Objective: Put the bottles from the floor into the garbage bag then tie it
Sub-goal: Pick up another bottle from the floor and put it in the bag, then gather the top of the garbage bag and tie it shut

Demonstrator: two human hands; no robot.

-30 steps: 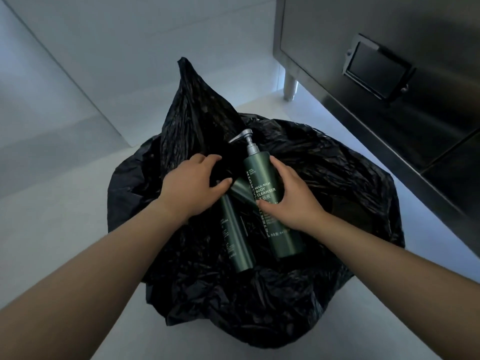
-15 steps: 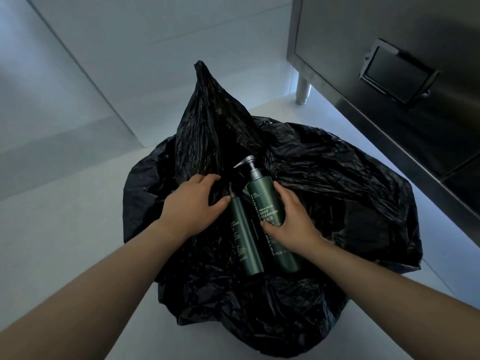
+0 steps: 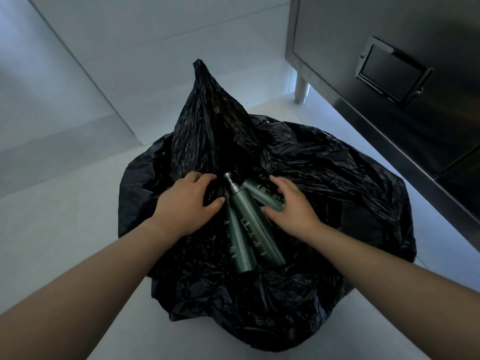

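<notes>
A crumpled black garbage bag (image 3: 324, 178) lies spread on the pale floor, one corner standing up in a peak. In its open middle lie three dark green bottles. A pump-top bottle (image 3: 253, 224) and a slimmer bottle (image 3: 237, 248) rest side by side. A third, shorter-looking bottle (image 3: 261, 193) lies angled at their upper right. My left hand (image 3: 187, 203) grips a fold of the bag's plastic just left of the bottles. My right hand (image 3: 296, 211) curls around the lower end of the third bottle, thumb beneath it.
A stainless steel cabinet (image 3: 389, 131) with a dark hatch (image 3: 392, 71) runs along the right, standing on a round metal leg (image 3: 301, 89). White walls close off the back and left. Pale floor (image 3: 65, 216) surrounds the bag.
My right hand has let go of the pump bottle, which now lies flat in the bag, and has shifted right onto another bottle. My left hand still grips the bag fold.
</notes>
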